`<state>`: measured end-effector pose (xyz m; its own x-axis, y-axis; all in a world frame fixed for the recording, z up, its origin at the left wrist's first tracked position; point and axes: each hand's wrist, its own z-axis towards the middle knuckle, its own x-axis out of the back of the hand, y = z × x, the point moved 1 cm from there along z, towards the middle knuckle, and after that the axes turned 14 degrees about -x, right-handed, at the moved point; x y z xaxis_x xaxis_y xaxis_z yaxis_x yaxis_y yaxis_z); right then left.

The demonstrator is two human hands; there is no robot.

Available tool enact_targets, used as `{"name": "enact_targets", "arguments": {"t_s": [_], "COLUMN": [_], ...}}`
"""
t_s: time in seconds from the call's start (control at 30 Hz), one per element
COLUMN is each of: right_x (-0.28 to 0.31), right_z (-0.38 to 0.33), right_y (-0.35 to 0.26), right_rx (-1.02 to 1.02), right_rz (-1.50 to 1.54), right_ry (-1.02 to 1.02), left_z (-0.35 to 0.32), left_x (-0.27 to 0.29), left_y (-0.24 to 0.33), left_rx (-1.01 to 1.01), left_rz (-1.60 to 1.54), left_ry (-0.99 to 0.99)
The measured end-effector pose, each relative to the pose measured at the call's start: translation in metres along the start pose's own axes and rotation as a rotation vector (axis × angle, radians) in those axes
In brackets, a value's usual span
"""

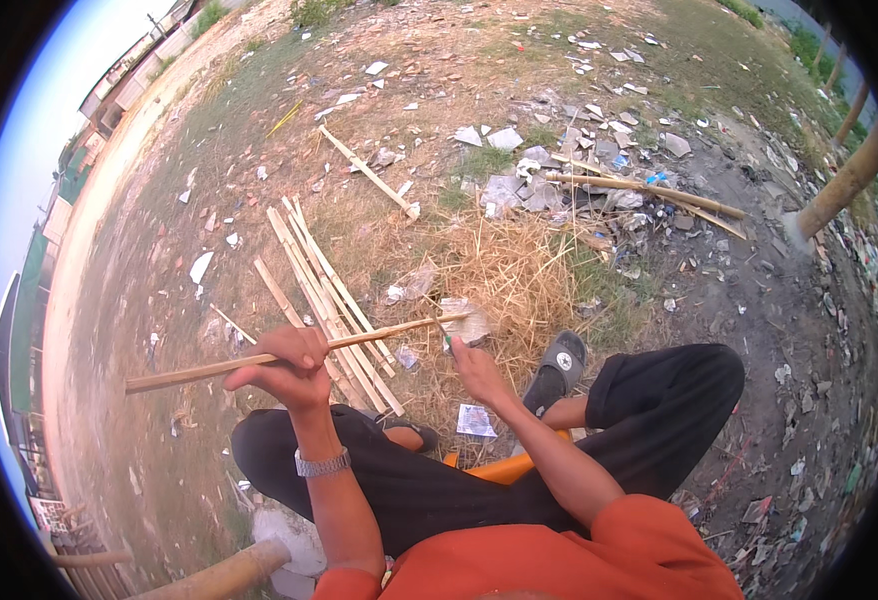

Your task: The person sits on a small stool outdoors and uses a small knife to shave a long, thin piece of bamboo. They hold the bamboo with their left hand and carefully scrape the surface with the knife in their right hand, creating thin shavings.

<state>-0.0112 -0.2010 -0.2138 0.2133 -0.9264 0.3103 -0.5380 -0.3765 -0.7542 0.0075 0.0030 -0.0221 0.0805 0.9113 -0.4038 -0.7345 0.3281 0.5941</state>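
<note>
Taking our clock from the right hand [477, 372], we see the left hand [294, 362] at 9 o'clock, fingers wrapped around the strip [189, 375], which reaches across to end just beyond the right fingertips. We judge that this grip steadies its length and leaves the far end exposed to the tool [447, 341], a slim thing with a green part grasped in the right hand; whether it touches the strip we cannot tell. The pile [307, 280] at 10 seems laid for easy left-hand reach, while shavings [514, 280] lie just past the strip's end at 12. For room, the right knee [711, 368] bounds us at 3 and the left knee [259, 440] between 8 and 9. The strip's near end juts outward at 9 over scrap-strewn ground, with room to swing; the rubble [504, 195] at 1 and the post [847, 190] at 2 stand well apart.
</note>
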Motion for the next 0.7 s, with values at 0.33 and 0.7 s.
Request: {"name": "enact_targets", "arguments": {"t_s": [0.33, 0.7], "right_x": [-0.013, -0.02], "right_z": [0.006, 0.027], "right_y": [0.007, 0.03], "right_rx": [0.092, -0.156], "right_rz": [-0.052, -0.076], "right_ry": [0.131, 0.172], "left_z": [0.009, 0.01], "left_x": [-0.005, -0.003], "left_y": [-0.008, -0.007], "left_rx": [0.048, 0.111], "left_rz": [-0.201, -0.211], "left_ry": [-0.286, -0.313]}}
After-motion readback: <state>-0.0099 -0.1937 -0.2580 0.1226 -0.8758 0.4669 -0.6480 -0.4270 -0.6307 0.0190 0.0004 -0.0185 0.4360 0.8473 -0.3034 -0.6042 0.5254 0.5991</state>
